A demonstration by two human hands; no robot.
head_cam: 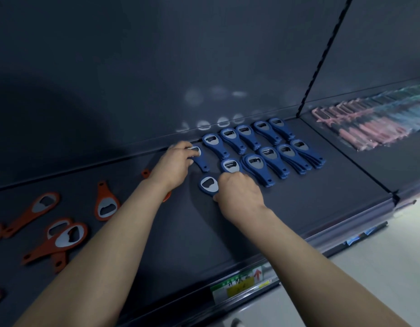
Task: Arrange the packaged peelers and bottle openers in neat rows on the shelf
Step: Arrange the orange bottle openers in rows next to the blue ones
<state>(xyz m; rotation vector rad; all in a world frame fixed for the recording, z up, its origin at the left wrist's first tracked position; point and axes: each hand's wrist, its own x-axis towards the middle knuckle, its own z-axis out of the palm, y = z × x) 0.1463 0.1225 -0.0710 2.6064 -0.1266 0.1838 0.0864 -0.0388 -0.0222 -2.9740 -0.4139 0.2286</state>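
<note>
**Blue openers in two rows, a hand at each row's left end**

Blue plastic shows under both hands. The left hand (173, 164) has its fingers curled over the metal head of the rear opener (200, 161), which lies close to the back wall (157, 67), at the left end of the back row. The right hand (239, 197) pinches the handle of the near opener (207, 185), whose head points toward the back, just in front of the front row's left end.

To the right of the hands, the blue stacks (270, 156) lie in two rows of five, handles angled toward the front right. Bare shelf (298, 204) runs from the front row out to the front lip (298, 241), where a price label (237, 284) sits.

On the left, the orange openers (106, 206) lie scattered at mixed angles, some overlapping, one partly hidden under the left wrist. An open strip of shelf separates them from the forearms.

Beyond the slotted upright (322, 60), on the next bay to the right, the packaged peelers (369, 128) lie in overlapping rows, pink in front and bluish behind, too blurred for detail.
</note>
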